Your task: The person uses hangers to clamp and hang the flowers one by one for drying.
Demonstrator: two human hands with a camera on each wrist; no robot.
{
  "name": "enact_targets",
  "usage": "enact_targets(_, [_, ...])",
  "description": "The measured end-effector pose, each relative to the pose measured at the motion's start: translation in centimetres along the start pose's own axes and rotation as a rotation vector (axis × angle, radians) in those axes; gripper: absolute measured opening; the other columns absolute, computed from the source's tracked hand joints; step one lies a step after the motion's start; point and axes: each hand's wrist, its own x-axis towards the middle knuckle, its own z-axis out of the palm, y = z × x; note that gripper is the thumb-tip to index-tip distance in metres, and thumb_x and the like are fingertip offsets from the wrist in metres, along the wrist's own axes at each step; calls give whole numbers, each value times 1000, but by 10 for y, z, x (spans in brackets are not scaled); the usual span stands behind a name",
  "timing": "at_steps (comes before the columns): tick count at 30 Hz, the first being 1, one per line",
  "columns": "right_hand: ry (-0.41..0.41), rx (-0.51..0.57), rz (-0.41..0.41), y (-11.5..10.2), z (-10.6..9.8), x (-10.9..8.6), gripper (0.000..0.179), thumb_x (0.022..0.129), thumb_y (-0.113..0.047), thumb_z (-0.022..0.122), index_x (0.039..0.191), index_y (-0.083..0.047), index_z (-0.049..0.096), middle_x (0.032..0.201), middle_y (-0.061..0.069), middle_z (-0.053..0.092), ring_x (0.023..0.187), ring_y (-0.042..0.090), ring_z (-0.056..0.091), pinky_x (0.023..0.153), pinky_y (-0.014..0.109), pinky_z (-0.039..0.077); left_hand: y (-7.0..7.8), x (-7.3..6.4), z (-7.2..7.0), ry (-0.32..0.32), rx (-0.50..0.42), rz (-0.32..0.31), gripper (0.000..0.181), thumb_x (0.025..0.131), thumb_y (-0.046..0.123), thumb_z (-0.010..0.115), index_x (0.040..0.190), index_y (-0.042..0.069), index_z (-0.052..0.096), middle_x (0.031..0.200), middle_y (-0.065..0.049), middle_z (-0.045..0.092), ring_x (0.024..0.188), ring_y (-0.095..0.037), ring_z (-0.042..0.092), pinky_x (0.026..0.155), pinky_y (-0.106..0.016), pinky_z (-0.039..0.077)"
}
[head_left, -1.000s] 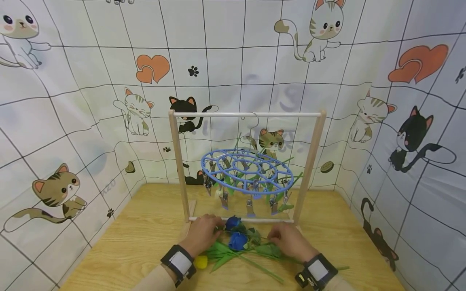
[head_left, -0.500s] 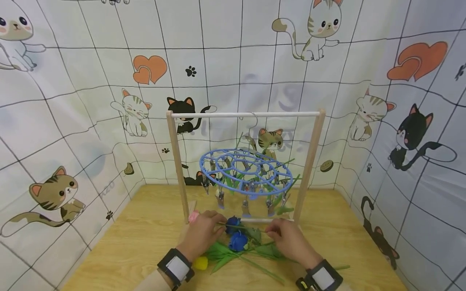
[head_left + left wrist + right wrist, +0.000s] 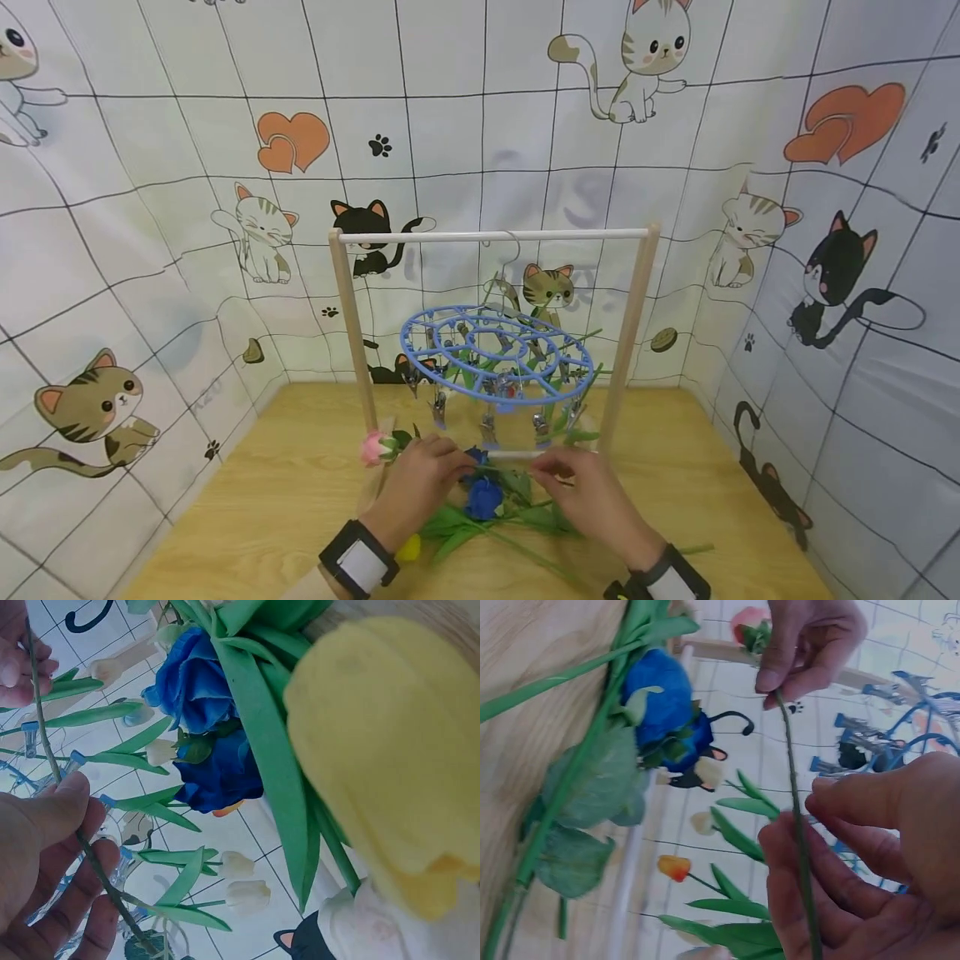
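Observation:
A pink rose (image 3: 373, 448) on a long thin green stem lies across both hands above the table. My left hand (image 3: 423, 475) pinches the stem between thumb and fingers, with the bloom out to its left. Further down the same stem (image 3: 793, 772), my right hand (image 3: 592, 492) holds it lightly between thumb and curled fingers. Just below the hands lie blue roses (image 3: 483, 498) with broad green leaves and loose stems. A yellow tulip (image 3: 382, 757) sits close beneath the left wrist, large in the left wrist view.
Behind the hands stands a wooden rack (image 3: 632, 333) with white rods. From its top rod hangs a blue round clip hanger (image 3: 525, 402); several tulips hang from its clips, including an orange-yellow one (image 3: 674, 868). Cat-printed sheeting surrounds the wooden table (image 3: 247, 500).
The pink rose has come into sight left of the left hand as its stem was lifted and drawn leftward. The right hand has shifted left along the stem. The head view has turned slightly right.

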Motion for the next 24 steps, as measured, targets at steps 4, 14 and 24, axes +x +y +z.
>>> enact_targets(4, [51, 22, 40, -13, -7, -4, 20, 93, -24, 76, 109, -35, 70, 104, -13, 70, 90, 2, 66, 79, 32, 58, 0, -4, -7, -6, 17, -6, 16, 86, 16, 81, 100, 22, 78, 92, 11, 67, 85, -8, 58, 71, -30, 53])
enact_targets(14, [106, 171, 95, -31, -17, -5, 36, 96, -39, 70, 129, -27, 64, 107, -17, 69, 94, 4, 67, 81, 30, 57, -3, -13, -28, 92, -14, -19, 26, 80, 1, 83, 99, 18, 78, 94, 3, 61, 78, -11, 56, 64, -27, 53])
enact_targets(24, [92, 361, 62, -37, -24, -4, 41, 102, -31, 63, 141, -22, 56, 123, -2, 68, 108, 13, 65, 93, 34, 54, -12, -26, -45, 128, -51, -106, 24, 81, -2, 82, 93, 18, 77, 96, 2, 59, 84, -12, 59, 67, -27, 56])
